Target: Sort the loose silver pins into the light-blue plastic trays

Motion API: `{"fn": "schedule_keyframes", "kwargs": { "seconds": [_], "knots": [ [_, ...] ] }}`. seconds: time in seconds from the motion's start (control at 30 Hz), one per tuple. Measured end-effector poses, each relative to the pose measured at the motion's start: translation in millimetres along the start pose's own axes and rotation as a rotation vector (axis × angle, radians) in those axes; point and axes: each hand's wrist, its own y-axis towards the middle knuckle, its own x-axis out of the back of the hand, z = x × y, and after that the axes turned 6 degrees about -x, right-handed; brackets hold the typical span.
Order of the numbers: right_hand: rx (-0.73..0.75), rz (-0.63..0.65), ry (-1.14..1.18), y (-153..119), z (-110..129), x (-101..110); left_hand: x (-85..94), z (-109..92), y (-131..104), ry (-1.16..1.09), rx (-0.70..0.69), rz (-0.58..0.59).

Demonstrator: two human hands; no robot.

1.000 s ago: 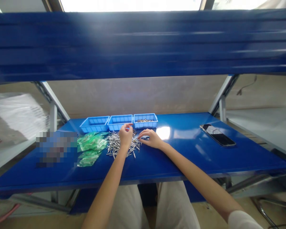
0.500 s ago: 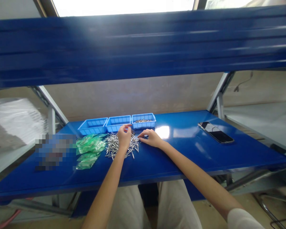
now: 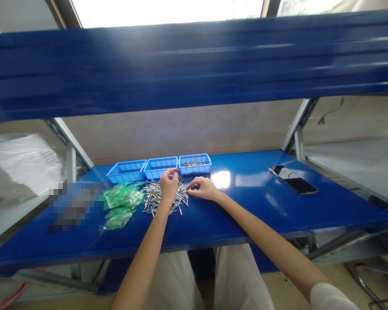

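Thin metal rods (image 3: 155, 196) lie heaped between the front and back edges of our worktop (image 3: 220, 221); they look light, hard and slippery, best pinched mid-length. Our left hand (image 3: 168, 187) and right hand (image 3: 204, 188) curl close, but we cannot tell if either grip holds one. We have room rightward, before the phone (image 3: 294, 181)

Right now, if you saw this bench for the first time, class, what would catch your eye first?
Probably the heap of shiny metal pins, spread on the blue table under and beside the left hand. Next come three light-blue bins behind it and crumpled green plastic bags to its left.
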Motion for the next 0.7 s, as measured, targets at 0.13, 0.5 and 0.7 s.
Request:
{"fn": "schedule_keyframes", "kwargs": {
  "seconds": [0.13,0.5,0.7],
  "knots": [
    [-0.019,0.007,-0.03,0.9,2.0,-0.6,-0.2,1.6,0.3,0.005,-0.006,0.008],
    [-0.029,-0.005,-0.008,1.9,3.2,-0.6,1.0,4.5,1.7,0.012,0.006,0.007],
    [-0.099,-0.066,0.131,5.4,-4.1,1.7,2.4,0.3,0.9,-0.075,-0.005,0.128]
  ]
}}
